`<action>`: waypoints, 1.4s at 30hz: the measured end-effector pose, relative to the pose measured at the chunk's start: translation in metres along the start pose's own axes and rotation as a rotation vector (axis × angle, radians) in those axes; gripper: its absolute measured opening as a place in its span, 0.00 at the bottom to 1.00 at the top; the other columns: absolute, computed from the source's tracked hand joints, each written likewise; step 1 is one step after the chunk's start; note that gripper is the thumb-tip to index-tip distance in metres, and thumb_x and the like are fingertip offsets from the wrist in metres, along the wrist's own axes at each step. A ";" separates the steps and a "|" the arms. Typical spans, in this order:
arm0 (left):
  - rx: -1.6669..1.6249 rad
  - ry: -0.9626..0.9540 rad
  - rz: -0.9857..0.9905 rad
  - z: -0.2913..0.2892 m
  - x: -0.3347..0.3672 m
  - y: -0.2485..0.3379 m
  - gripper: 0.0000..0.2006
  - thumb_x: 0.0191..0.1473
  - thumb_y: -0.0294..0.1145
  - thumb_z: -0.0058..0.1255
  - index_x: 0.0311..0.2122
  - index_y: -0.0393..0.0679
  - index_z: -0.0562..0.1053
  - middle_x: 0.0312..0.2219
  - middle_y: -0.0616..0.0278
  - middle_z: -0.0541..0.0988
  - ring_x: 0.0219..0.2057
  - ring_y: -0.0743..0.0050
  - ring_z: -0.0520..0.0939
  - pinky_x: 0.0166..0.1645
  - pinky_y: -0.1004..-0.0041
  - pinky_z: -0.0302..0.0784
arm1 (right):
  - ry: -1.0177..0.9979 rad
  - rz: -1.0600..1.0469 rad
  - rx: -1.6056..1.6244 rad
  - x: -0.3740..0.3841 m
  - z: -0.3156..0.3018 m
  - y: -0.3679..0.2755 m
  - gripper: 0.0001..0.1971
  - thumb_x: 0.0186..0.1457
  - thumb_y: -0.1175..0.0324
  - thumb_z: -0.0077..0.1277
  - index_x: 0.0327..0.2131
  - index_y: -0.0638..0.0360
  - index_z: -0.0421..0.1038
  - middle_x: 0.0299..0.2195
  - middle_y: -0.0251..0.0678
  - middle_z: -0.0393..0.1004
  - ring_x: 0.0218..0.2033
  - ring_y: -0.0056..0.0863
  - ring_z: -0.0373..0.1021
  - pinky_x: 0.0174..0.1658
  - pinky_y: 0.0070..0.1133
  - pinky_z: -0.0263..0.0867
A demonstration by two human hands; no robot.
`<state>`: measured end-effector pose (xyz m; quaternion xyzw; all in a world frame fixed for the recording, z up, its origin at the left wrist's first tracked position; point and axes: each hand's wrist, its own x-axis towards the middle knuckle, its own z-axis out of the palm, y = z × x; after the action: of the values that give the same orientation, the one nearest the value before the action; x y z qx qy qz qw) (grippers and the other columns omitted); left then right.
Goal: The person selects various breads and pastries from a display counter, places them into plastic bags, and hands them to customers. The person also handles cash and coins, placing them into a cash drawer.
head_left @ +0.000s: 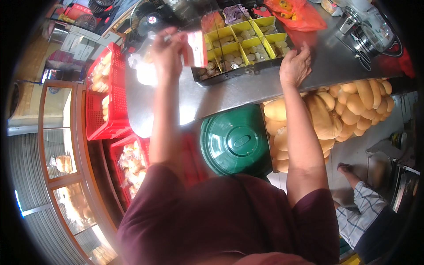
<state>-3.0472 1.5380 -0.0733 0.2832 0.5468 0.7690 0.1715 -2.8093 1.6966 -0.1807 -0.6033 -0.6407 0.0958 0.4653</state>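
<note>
Pinched in my left hand point(167, 53) is a red-and-white banknote point(195, 47), slightly blurred and washed out by glare. It hangs beside the left end of a black box with yellow dividers point(240, 43), whose compartments hold many coins point(257, 54). My right hand point(296, 67) is at the box's right front corner, fingers stretched and a little bent, with nothing visible in them. Whether it touches the box or the metal counter I cannot tell. A clear plastic bag point(140, 59) lies just left of my left hand.
The metal counter point(212, 99) curves in front of me. Below it are a green round lid point(236, 139) and a pile of bread rolls point(353, 104). Red baskets point(115, 95) of bagged bread stand left. An orange-red plastic bag point(304, 17) lies behind the box. Another person's leg point(353, 179) shows at right.
</note>
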 end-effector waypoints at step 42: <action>1.767 -0.746 0.030 0.028 0.051 -0.045 0.13 0.49 0.27 0.45 0.40 0.39 0.77 0.40 0.45 0.78 0.45 0.47 0.79 0.48 0.60 0.75 | -0.041 0.082 -0.082 -0.019 -0.021 0.020 0.22 0.59 0.49 0.39 0.28 0.58 0.74 0.28 0.45 0.76 0.29 0.49 0.72 0.33 0.42 0.64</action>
<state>-3.0714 1.6031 -0.0958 0.5438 0.8357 -0.0589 0.0492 -2.7837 1.6765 -0.1920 -0.6455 -0.6281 0.1006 0.4226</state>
